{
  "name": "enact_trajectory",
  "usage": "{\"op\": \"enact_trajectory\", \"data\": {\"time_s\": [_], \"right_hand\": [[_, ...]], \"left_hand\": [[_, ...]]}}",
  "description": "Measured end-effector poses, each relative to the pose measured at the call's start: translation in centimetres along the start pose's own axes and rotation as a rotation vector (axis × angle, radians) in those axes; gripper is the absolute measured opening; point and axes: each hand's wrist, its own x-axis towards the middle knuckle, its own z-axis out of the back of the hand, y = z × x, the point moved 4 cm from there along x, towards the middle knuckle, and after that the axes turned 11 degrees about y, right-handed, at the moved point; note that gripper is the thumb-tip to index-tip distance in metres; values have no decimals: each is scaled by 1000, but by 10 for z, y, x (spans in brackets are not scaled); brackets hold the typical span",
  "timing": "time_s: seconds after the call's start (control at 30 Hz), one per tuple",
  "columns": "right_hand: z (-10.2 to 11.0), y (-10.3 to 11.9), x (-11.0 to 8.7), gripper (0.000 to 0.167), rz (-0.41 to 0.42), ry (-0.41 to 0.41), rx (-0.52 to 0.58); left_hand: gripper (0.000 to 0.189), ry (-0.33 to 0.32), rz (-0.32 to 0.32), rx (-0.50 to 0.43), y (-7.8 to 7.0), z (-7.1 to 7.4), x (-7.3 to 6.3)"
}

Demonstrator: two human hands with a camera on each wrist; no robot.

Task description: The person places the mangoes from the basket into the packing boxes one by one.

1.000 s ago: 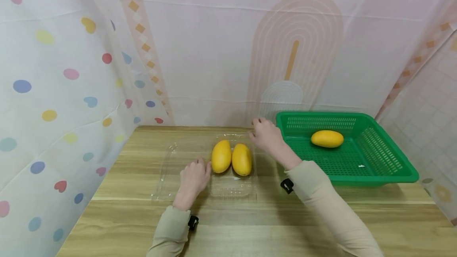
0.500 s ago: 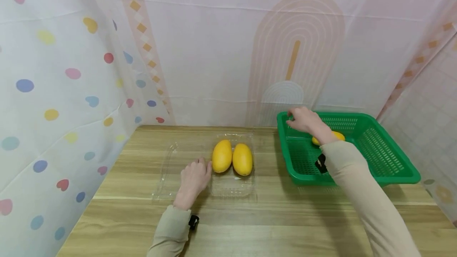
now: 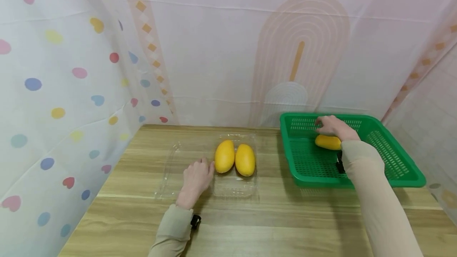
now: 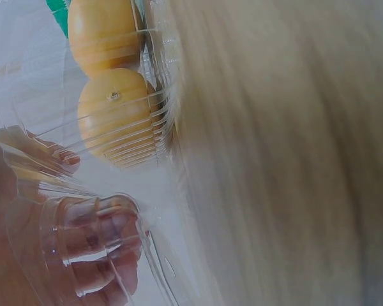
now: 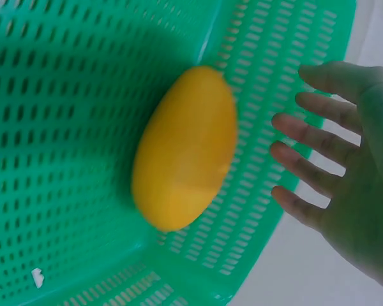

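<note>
In the head view my left hand (image 3: 196,177) holds an opened clear plastic clamshell box (image 3: 233,188) at its middle, between lid and base. Its curled fingers (image 4: 92,245) show through the plastic in the left wrist view. Two yellow mangoes lie side by side in the base, the left mango (image 3: 224,156) just past my left fingertips and the right mango (image 3: 245,160) beyond it. Over the green basket (image 3: 298,181) hovers my right hand (image 3: 333,126), fingers spread and apart from a third mango (image 5: 185,150) lying on the basket floor.
The basket stands at the right of the wooden table (image 3: 267,229), with a small white scrap (image 5: 37,277) on its floor. Behind the table hangs a patterned curtain (image 3: 214,50), and a dotted one (image 3: 64,102) hangs along the left.
My right hand has left the far right edge of the clamshell box and moved right, over the basket to the mango there. My left hand has stayed in place on the box.
</note>
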Motion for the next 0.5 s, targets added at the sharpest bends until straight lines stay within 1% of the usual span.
{"op": "enact_trajectory", "data": {"time_s": [0.27, 0.37, 0.5], "right_hand": [[-13, -25, -4, 61, -56, 117, 5], [-21, -35, -7, 66, -75, 133, 19], [-31, -50, -11, 76, -88, 140, 91]], "left_hand": [[39, -5, 3, 0, -3, 2, -1], [40, -8, 0, 2, -4, 2, -2], [39, -12, -8, 2, -5, 1, -2]]}}
